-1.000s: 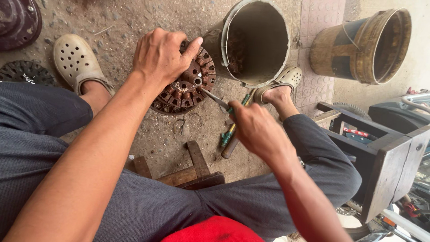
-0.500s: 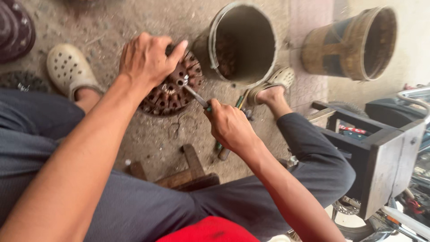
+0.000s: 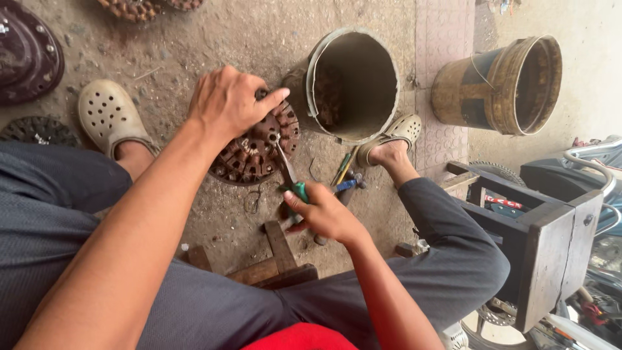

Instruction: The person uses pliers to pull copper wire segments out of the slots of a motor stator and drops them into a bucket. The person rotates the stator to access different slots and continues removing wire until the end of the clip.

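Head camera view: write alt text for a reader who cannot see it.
A seated person's left hand steadies a rusty round metal part on the concrete floor while the right hand works green-handled pliers against it. Two open buckets lie beyond, near beige clogs.

A rusty round motor stator, ringed with copper-brown windings, lies flat on the concrete floor between two clog-shod feet. Green-handled pliers angle down, tips touching its upper rim.

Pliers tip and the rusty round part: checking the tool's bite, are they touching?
Touching. The head view shows the pliers tip meeting the rusty round part beside the left hand.
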